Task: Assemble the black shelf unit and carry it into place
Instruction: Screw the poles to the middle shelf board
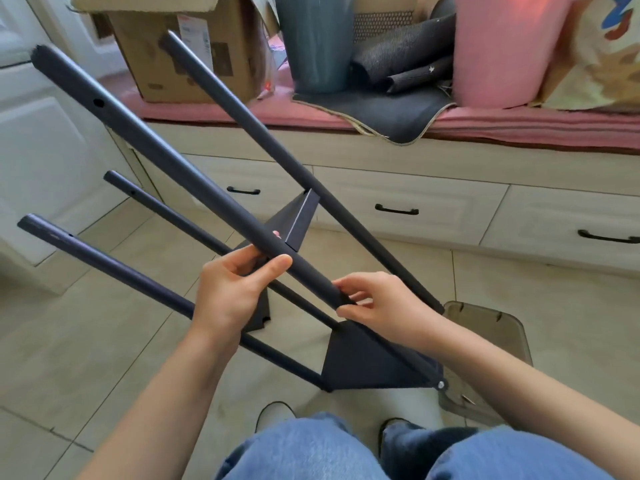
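While the left hand [232, 292] grips a black tube [166, 157] at mid-frame, the right hand [377, 306] pinches its lower end above the shelf panel [367, 365].

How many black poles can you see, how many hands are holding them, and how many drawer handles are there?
Black poles: 4
Hands: 2, the left hand and right hand, both gripping the same pole
Drawer handles: 3
Total: 9

cardboard box [180, 46] set at left on pink cushion [519, 124] | grey bin [317, 39], dark mat [377, 112] placed beside box
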`<state>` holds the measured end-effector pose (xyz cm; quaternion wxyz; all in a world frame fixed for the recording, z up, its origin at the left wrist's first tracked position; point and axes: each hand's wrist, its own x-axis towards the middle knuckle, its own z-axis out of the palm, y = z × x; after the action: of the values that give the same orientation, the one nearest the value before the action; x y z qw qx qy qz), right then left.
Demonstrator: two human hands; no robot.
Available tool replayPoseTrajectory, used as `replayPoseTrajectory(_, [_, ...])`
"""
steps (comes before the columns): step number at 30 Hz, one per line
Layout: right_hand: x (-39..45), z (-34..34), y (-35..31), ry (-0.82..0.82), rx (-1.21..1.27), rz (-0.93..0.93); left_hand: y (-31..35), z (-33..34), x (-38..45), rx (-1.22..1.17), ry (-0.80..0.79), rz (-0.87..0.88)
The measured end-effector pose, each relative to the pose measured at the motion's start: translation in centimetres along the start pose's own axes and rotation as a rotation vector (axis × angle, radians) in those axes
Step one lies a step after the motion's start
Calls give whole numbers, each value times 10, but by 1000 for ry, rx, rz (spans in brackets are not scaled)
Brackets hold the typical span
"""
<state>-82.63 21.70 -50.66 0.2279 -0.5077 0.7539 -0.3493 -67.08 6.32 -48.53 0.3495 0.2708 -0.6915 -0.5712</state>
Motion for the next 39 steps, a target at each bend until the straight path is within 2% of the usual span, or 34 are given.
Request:
replayPoseTrajectory(3, [0,4,20,-56,-51,77,-11,-17,6,-46,51,-55])
replayPoseTrajectory(12, [13,12,36,62,-137,-13,-54,-18,13,-284,230,-226])
replayPoseTrajectory(18, [15,20,40,32,-191,2,-87,-15,0,-460,283,-324])
replayPoseTrajectory(31, [14,30,60,11,-281,0,-127,-9,-30,-588,410,-478])
replayPoseTrajectory(36, [1,23,64,36,-240,13,-133,-3,-43,-592,410,-545])
replayPoseTrajectory(39, [-13,17,64,108,-238,-13,-132,1,-47,-588,406,-562])
